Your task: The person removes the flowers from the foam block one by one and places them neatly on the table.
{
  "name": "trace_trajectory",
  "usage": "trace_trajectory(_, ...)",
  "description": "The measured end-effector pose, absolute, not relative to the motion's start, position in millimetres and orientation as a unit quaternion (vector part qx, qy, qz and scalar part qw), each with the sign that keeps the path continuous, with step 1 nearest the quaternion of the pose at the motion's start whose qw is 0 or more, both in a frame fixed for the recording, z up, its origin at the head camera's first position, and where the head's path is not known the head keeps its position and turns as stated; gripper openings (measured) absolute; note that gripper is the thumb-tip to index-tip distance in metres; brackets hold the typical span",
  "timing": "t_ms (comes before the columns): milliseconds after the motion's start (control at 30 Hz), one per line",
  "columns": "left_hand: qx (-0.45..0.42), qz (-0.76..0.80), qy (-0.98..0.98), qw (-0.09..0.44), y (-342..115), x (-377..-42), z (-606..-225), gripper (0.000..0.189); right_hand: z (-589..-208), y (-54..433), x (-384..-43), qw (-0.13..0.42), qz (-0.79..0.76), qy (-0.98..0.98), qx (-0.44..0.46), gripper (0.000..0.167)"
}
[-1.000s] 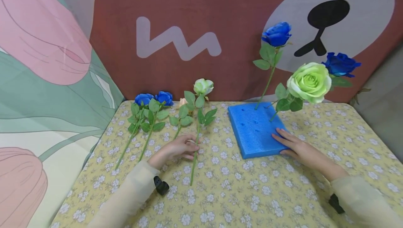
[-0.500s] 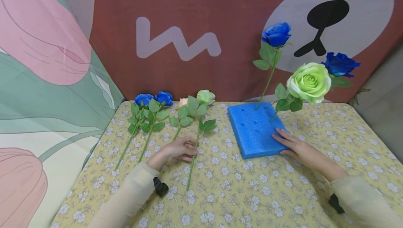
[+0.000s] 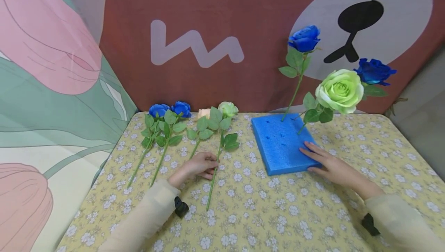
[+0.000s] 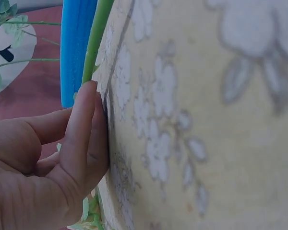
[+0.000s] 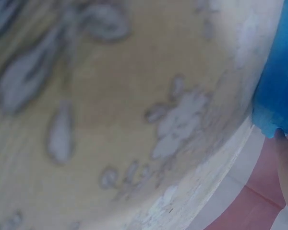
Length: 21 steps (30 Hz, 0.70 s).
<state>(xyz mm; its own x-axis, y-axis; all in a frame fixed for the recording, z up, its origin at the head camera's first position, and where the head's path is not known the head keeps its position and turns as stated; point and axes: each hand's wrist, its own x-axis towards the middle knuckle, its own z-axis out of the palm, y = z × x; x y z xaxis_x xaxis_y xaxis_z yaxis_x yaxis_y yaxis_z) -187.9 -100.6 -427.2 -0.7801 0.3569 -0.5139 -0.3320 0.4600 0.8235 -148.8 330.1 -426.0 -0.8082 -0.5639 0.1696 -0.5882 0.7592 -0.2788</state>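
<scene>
My left hand [image 3: 201, 165] is low over the table, with thumb and fingertips pinching the green stem of a pale green rose [image 3: 228, 109]. That rose lies along the tabletop, its bloom at the back edge. Up close in the left wrist view, the stem [image 4: 97, 40] runs up from the fingertips [image 4: 90, 91]. On the right, my right hand [image 3: 332, 167] rests its extended fingers on the corner of a blue foam block [image 3: 283, 153]. Standing in the block are a blue rose [image 3: 304, 38], a large green rose [image 3: 340, 91] and a darker blue rose [image 3: 375, 71].
Left of my left hand lie two blue roses, one with its bloom [image 3: 159, 110] beside the other bloom [image 3: 181, 109], and a peach rose [image 3: 203, 113]. Several small holes dot the foam's top. A flowered cloth [image 3: 250, 221] covers the table; a printed backdrop [image 3: 194, 85] rises behind.
The pale green rose's bloom has come down to the table's back edge, its stem end shifting slightly toward me, still in my left hand. My right hand stays on the foam.
</scene>
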Motion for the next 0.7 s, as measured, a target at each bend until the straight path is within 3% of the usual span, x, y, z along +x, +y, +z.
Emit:
trace_trajectory(200, -0.003, 0.528, 0.788, 0.316, -98.0, -186.9, -427.6, 0.036, -420.9, 325.4, -150.8, -0.016, 0.231, -0.939, 0.255, 0.055)
trace_trajectory(500, -0.010, 0.533, 0.796, 0.288, -96.4, -186.0, -428.3, 0.040, -414.3, 315.6, -151.8, 0.010, 0.315, -0.930, 0.190, 0.044)
trace_trajectory(700, -0.021, 0.529, 0.801, 0.281, -92.6, -185.7, -428.8, 0.041, -405.6, 315.5, -150.9, -0.019, 0.399, -0.914, 0.073, 0.056)
